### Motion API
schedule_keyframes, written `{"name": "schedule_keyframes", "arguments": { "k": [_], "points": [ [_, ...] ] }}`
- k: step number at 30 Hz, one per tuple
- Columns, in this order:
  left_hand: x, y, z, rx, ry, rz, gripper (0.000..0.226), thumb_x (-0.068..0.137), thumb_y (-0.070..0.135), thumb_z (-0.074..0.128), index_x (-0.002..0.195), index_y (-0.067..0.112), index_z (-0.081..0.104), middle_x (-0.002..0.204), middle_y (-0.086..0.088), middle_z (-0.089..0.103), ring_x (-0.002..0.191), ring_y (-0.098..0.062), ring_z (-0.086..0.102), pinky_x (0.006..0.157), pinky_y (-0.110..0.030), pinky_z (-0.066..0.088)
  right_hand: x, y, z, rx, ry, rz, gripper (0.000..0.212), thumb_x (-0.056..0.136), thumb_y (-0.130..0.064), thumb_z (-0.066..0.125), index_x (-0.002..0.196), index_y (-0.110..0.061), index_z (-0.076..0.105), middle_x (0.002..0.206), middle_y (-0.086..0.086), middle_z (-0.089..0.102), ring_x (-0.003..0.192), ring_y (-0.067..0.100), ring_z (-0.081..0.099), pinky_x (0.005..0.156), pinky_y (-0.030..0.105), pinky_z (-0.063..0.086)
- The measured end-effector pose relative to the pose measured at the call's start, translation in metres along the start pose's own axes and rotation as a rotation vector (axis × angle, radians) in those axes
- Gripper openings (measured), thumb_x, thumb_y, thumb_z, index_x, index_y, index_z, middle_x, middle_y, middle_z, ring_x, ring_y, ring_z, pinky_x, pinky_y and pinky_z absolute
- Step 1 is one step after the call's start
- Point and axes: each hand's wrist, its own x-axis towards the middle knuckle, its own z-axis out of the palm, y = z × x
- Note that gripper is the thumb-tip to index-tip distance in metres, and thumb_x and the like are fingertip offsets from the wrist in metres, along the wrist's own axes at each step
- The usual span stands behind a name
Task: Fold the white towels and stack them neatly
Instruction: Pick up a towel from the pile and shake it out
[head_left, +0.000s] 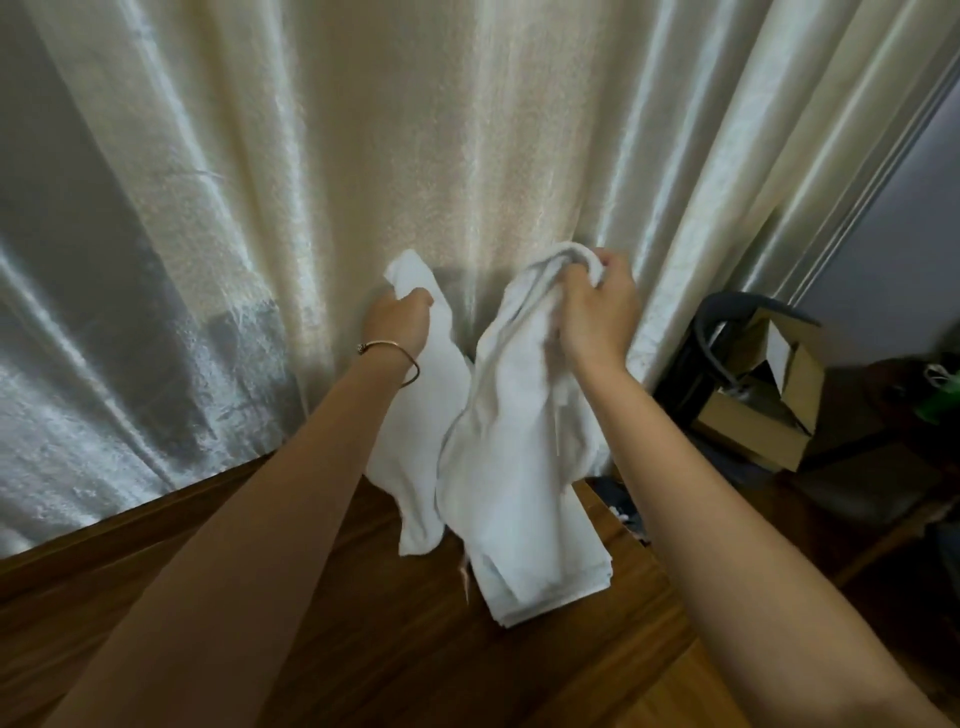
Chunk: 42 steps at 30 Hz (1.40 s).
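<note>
Reaching forward from 6 o'clock over the wooden tabletop (363, 623), both forearms. Gripping one bunched top corner each of a white towel (498, 441): left hand (397, 322) at 11 o'clock, right hand (597, 306) at 1 o'clock. Hanging limp above a folded stack (540, 577) at centre. Looking light, soft, floppy; likely handling best pinched at the corners and pulled taut.

Towel (509, 415) above folded stack (540, 571) on table (363, 623), curtain (363, 156) behind, boxes (769, 395) right
</note>
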Motion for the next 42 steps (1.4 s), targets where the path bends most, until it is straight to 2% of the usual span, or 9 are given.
{"name": "schedule_keyframes", "arguments": {
  "k": [4, 11, 16, 22, 24, 29, 34, 37, 42],
  "points": [
    [-0.005, -0.002, 0.001, 0.082, -0.123, 0.118, 0.045, 0.093, 0.022, 0.048, 0.135, 0.007, 0.042, 0.130, -0.010, 0.053, 0.108, -0.022, 0.051, 0.082, -0.025, 0.036, -0.003, -0.019, 0.011, -0.133, -0.357, 0.027, 0.024, 0.081, -0.028, 0.057, 0.083, -0.005, 0.060, 0.068, 0.013, 0.065, 0.050, 0.024, 0.062, 0.052, 0.037, 0.050],
    [-0.032, 0.007, -0.003, -0.516, -0.572, 0.082, 0.069, 0.082, 0.027, 0.053, 0.135, -0.011, 0.030, 0.085, -0.019, 0.048, 0.081, -0.033, 0.049, 0.088, -0.045, 0.038, -0.017, -0.039, 0.026, 0.098, -0.595, 0.110, 0.039, 0.088, -0.052, 0.055, 0.100, -0.015, 0.057, 0.072, 0.005, 0.074, 0.068, 0.021, 0.073, 0.075, 0.041, 0.058],
    [-0.032, -0.012, -0.020, -0.061, -0.428, 0.305, 0.076, 0.070, 0.037, 0.080, 0.132, 0.017, 0.041, 0.130, -0.004, 0.057, 0.118, -0.020, 0.057, 0.099, -0.044, 0.048, 0.001, -0.048, 0.017, 0.030, -0.885, 0.146, 0.055, 0.090, -0.062, 0.041, 0.107, -0.017, 0.067, 0.069, 0.005, 0.070, 0.059, 0.019, 0.067, 0.059, 0.029, 0.056],
    [-0.020, -0.026, -0.044, 0.066, -0.205, 0.216, 0.013, 0.080, 0.037, 0.071, 0.081, 0.025, 0.066, 0.080, 0.008, 0.066, 0.075, -0.008, 0.063, 0.055, -0.006, 0.048, 0.034, 0.013, 0.016, -0.183, -0.681, 0.151, 0.037, 0.091, -0.047, 0.047, 0.103, -0.021, 0.071, 0.072, 0.009, 0.075, 0.053, 0.028, 0.070, 0.050, 0.025, 0.045],
    [-0.010, -0.035, -0.057, 0.071, 0.022, 0.121, 0.025, 0.070, 0.042, 0.075, 0.071, 0.020, 0.064, 0.068, 0.006, 0.062, 0.066, -0.012, 0.060, 0.046, -0.014, 0.045, 0.040, 0.061, 0.020, -0.358, -0.628, 0.257, 0.030, 0.093, -0.030, 0.050, 0.106, -0.009, 0.067, 0.080, 0.010, 0.075, 0.059, 0.026, 0.070, 0.061, 0.033, 0.049],
    [-0.002, -0.047, -0.094, 0.058, 0.430, -0.193, 0.085, 0.041, 0.063, 0.065, 0.109, 0.012, 0.063, 0.099, -0.006, 0.067, 0.087, -0.027, 0.063, 0.082, -0.040, 0.055, 0.027, 0.152, 0.020, -0.903, -0.729, 0.317, 0.027, 0.086, -0.026, 0.057, 0.107, -0.011, 0.064, 0.084, 0.002, 0.071, 0.068, 0.020, 0.071, 0.075, 0.041, 0.060],
    [-0.001, -0.056, -0.102, 0.111, 0.459, -0.185, 0.070, 0.043, 0.067, 0.061, 0.089, 0.015, 0.063, 0.087, -0.001, 0.067, 0.079, -0.024, 0.063, 0.077, -0.040, 0.055, 0.025, 0.162, 0.040, -0.780, -0.873, 0.325, 0.091, 0.063, -0.053, 0.079, 0.140, -0.031, 0.034, 0.104, -0.003, 0.061, 0.069, 0.022, 0.073, 0.073, 0.043, 0.060],
    [-0.003, -0.056, -0.098, 0.119, 0.432, -0.167, 0.045, 0.047, 0.065, 0.061, 0.065, 0.024, 0.053, 0.072, 0.006, 0.060, 0.070, -0.018, 0.061, 0.067, -0.033, 0.053, 0.025, 0.167, 0.059, -0.950, -0.936, 0.215, 0.125, 0.058, -0.062, 0.076, 0.150, -0.037, -0.005, 0.136, 0.007, 0.048, 0.111, 0.033, 0.063, 0.095, 0.048, 0.050],
    [0.000, -0.055, -0.089, 0.103, 0.447, -0.180, 0.072, 0.047, 0.067, 0.060, 0.095, 0.014, 0.066, 0.087, -0.003, 0.068, 0.079, -0.024, 0.064, 0.076, -0.039, 0.055, 0.016, 0.168, 0.079, -1.415, -0.836, -0.275, 0.068, 0.086, -0.061, 0.047, 0.147, -0.039, 0.023, 0.145, 0.006, 0.040, 0.129, 0.032, 0.043, 0.102, 0.046, 0.033]
  ]
}}
